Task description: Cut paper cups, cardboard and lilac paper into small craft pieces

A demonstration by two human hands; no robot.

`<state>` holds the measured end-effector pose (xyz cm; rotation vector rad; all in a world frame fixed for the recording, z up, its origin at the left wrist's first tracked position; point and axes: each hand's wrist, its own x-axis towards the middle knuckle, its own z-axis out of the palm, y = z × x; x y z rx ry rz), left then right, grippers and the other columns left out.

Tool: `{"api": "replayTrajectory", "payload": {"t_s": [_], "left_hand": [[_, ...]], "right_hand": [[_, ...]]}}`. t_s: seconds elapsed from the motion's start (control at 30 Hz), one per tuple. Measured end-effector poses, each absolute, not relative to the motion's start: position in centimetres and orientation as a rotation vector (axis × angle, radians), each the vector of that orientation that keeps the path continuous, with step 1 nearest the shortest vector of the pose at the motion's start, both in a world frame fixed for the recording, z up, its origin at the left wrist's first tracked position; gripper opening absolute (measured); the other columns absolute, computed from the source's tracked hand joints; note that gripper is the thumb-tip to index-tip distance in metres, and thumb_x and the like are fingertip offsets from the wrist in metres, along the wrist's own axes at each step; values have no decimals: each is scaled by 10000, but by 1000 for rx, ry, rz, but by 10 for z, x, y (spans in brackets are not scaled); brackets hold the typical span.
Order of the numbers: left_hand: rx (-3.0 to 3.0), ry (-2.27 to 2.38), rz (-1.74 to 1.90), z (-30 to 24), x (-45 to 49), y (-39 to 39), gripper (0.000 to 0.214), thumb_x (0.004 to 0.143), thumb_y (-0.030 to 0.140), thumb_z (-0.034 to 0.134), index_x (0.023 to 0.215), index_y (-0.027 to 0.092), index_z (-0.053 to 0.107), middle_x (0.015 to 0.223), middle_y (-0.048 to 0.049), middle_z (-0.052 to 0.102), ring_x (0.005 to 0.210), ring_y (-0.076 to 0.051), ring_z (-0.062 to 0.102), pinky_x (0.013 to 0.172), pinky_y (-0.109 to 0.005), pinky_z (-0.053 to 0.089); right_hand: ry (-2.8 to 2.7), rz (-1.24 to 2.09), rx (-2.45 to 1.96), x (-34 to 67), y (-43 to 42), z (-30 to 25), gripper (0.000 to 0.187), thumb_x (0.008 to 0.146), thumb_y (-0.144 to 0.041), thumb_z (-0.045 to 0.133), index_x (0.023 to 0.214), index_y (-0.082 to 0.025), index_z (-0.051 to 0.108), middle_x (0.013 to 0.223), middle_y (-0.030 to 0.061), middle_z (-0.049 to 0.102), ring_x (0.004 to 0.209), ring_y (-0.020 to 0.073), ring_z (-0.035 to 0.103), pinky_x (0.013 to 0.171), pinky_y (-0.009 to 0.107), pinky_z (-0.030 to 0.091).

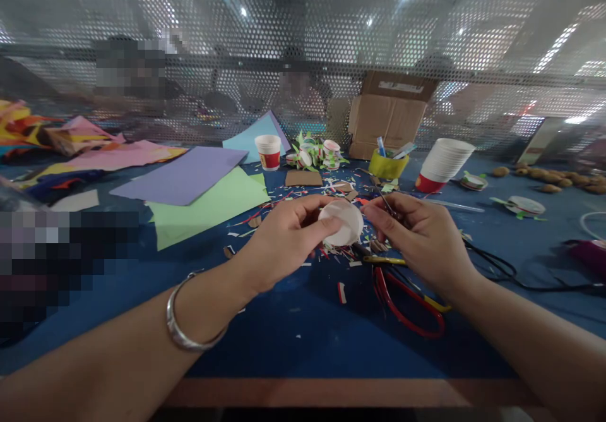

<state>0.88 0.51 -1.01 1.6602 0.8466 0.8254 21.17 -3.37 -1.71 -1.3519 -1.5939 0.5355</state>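
My left hand [288,235] pinches a round white paper cup base [348,223], its thumb lying across the face. Close by on the right, my right hand [409,229] is closed around a slim dark metal tool [389,206] that looks like scissors; the fingers hide most of it. The right thumb and fingertip come near the disc's edge. Below that hand lie red-handled scissors [433,330] and a yellow-and-black handled tool [386,260]. Small paper scraps [341,293] are scattered under and around both hands.
Purple [189,172] and green paper sheets [208,210] lie left. Behind stand a paper cup [268,151], a cluster of paper turtles [312,153], a yellow pen holder [388,165], a cardboard box [388,119] and stacked cups [445,163]. A black cable [534,288] runs right.
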Motion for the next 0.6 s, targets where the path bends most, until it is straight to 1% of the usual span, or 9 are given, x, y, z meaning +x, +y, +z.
{"api": "replayTrajectory", "payload": {"t_s": [0.07, 0.13, 0.2, 0.27, 0.33, 0.4, 0.47, 0.53, 0.6], "left_hand": [[1598, 843, 773, -11, 9, 5, 316, 900, 346, 651, 1184, 224, 716, 841, -10, 698, 608, -79, 528, 486, -174, 410], [1579, 822, 763, -12, 9, 4, 302, 898, 328, 653, 1170, 218, 727, 889, -24, 713, 674, -93, 578, 529, -175, 463], [1574, 788, 769, -12, 10, 4, 299, 902, 317, 652, 1173, 212, 725, 960, -40, 721, 760, -118, 628, 599, -199, 532], [1555, 789, 791, -13, 11, 3, 348, 903, 297, 652, 1241, 224, 685, 991, -42, 706, 774, -131, 649, 628, -239, 583], [1523, 824, 841, -12, 13, 2, 431, 889, 259, 667, 1317, 243, 617, 964, -30, 672, 746, -139, 658, 615, -277, 613], [1466, 851, 895, -11, 14, 0, 476, 862, 221, 696, 1322, 235, 576, 922, -18, 641, 725, -147, 664, 595, -293, 624], [1364, 840, 909, -10, 16, -2, 431, 837, 198, 724, 1247, 196, 591, 921, -23, 642, 736, -145, 663, 593, -274, 619], [1258, 792, 865, -8, 17, -3, 303, 835, 210, 737, 1117, 149, 643, 933, -41, 663, 758, -128, 653, 617, -233, 606], [1166, 722, 804, -6, 16, -3, 189, 857, 247, 726, 1000, 132, 683, 935, -51, 678, 792, -119, 647, 649, -210, 602]], "right_hand": [[-1617, 549, -1340, 211, -35, -16, 243, 925, -400, 655, 816, -187, 700, 577, -41, 550, 529, 99, 461, 486, 223, 351], [-1636, 588, -1312, 210, -36, -14, 223, 926, -378, 653, 812, -192, 701, 581, -39, 562, 534, 101, 473, 491, 224, 360], [-1647, 634, -1288, 209, -37, -14, 197, 916, -366, 665, 831, -192, 706, 594, -37, 577, 536, 100, 480, 486, 222, 361], [-1653, 668, -1270, 208, -38, -15, 177, 904, -355, 681, 848, -189, 710, 606, -35, 583, 540, 98, 481, 482, 218, 361], [-1660, 687, -1255, 208, -38, -16, 164, 899, -342, 687, 857, -186, 712, 618, -33, 586, 545, 96, 481, 485, 215, 365], [-1665, 688, -1247, 207, -37, -18, 156, 901, -331, 683, 861, -183, 713, 628, -28, 594, 550, 96, 489, 492, 215, 374], [-1663, 668, -1253, 207, -37, -19, 157, 903, -324, 679, 858, -177, 710, 622, -25, 598, 545, 98, 492, 490, 217, 378], [-1655, 649, -1263, 207, -37, -19, 156, 900, -318, 679, 851, -172, 706, 614, -23, 602, 540, 99, 494, 487, 217, 383], [-1641, 643, -1269, 208, -37, -19, 154, 895, -315, 683, 852, -169, 705, 629, -19, 616, 542, 99, 500, 489, 215, 393]]}}
